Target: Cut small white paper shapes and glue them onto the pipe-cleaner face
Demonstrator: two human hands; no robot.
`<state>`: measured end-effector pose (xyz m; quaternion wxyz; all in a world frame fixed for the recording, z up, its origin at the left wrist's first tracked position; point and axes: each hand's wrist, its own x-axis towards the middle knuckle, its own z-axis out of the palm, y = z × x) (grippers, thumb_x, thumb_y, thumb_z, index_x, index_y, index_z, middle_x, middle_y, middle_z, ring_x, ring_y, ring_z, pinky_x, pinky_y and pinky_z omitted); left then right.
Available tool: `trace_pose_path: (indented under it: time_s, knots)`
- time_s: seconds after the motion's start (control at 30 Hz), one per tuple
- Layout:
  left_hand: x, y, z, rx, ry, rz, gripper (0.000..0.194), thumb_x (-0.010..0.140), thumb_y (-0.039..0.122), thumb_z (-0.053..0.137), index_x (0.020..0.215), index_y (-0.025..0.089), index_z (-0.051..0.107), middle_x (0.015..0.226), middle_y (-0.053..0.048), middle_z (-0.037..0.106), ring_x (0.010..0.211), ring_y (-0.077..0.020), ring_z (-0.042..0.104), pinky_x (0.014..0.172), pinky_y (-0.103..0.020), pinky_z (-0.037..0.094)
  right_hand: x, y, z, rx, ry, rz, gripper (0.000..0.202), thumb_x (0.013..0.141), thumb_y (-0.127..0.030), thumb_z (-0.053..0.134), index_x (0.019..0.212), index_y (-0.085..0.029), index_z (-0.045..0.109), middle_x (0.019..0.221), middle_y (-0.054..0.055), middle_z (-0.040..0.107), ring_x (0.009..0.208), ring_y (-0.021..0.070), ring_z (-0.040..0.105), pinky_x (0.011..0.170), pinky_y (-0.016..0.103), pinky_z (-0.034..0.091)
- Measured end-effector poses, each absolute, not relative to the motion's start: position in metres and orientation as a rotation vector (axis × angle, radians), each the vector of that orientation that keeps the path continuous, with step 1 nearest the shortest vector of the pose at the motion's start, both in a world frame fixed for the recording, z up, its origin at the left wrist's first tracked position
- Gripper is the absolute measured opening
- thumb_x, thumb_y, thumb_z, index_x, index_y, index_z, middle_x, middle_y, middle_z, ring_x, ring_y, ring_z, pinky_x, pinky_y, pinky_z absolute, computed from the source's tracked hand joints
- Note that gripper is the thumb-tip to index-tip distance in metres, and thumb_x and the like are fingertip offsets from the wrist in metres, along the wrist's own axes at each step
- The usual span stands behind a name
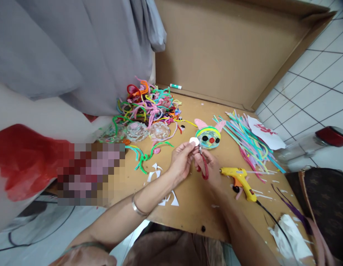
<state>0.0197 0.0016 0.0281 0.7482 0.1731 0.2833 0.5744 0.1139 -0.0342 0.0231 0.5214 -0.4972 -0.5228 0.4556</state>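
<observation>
White disc (194, 141): held above the middle of the tan tabletop (195, 218), overlapping in my view the near left side of an eared face (209, 142). Left hand (182, 159): thumb and fingers closed in a pinch on the disc's near edge. Right hand (211, 165): fingers curled round the handles of the red scissors (205, 170), blades at the disc's right edge; I cannot tell how far the blades are apart.

Room: I read bare board from both hands toward the near edge, with a small black piece (203, 228) at that edge. To the left, white paper scraps (154, 173) lie between left forearm and tangled stems (151, 105), the latter at the far left corner. To the right, yellow glue gun (240, 181) sits near the right hand; loose stems (243, 135) lie toward the far right corner. A cardboard panel (215, 55) stands along the far edge.
</observation>
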Motion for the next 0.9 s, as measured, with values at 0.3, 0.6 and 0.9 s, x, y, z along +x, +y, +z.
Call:
trace_pose_path:
  time_s: [0.3,0.6,0.9]
  knots:
    - [0.0183,0.0019,0.0279,0.342,0.633,1.249,0.026,0.056,0.024,0.08,0.069,0.012,0.06,0.062,0.002,0.062,0.056,-0.0053,0.055,0.059,-0.018,0.042,0.1121,-0.0345,0.024,-1.191,-1.301,1.059,0.031,0.079,-0.05,0.062,0.079,-0.019,0.054,0.056,-0.006,0.045,0.049,0.009,0.04,0.048,0.023,0.031]
    - [0.0195,-0.0003,0.0305,0.319,0.625,1.256,0.029,0.052,0.023,0.081,0.067,0.011,0.06,0.06,0.002,0.062,0.056,-0.0051,0.055,0.057,-0.017,0.042,0.1099,-0.0352,0.0271,-1.188,-1.271,1.053,0.033,0.076,-0.05,0.065,0.077,-0.019,0.055,0.052,-0.007,0.043,0.046,0.0084,0.037,0.046,0.023,0.028]
    - [0.0203,0.0007,0.0289,0.313,0.602,1.264,0.031,0.052,0.023,0.082,0.069,0.011,0.06,0.061,0.001,0.063,0.056,-0.0053,0.056,0.056,-0.016,0.042,0.1118,-0.0347,0.0236,-1.199,-1.294,1.036,0.035,0.079,-0.053,0.061,0.076,-0.019,0.053,0.052,-0.007,0.042,0.046,0.0076,0.036,0.045,0.021,0.029]
